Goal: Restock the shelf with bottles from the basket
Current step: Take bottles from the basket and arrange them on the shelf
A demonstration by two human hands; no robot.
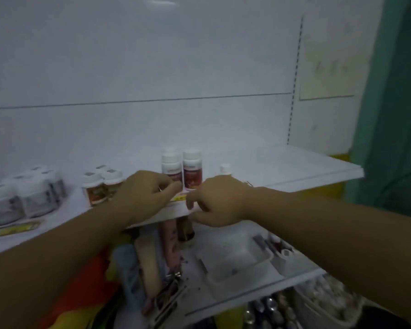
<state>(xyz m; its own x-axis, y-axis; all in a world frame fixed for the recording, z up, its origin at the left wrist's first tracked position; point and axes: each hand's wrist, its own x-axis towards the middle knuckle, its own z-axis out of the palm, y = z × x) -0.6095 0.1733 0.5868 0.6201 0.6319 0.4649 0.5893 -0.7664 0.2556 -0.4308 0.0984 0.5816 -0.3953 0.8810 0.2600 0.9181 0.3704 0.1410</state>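
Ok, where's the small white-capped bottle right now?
The small white-capped bottle stands on the upper shelf, just behind the right hand and right of the red-labelled bottles.

The white shelf point(282, 167) carries white-capped jars point(26, 198) at left, red-labelled bottles point(192, 170) standing mid-shelf, and one small white bottle point(225, 169) beside them.

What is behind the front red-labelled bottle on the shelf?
Behind the left red-labelled bottle a second white cap shows, so at least one more stands there. Nothing shows behind the right one. The left hand covers the left bottle's base.
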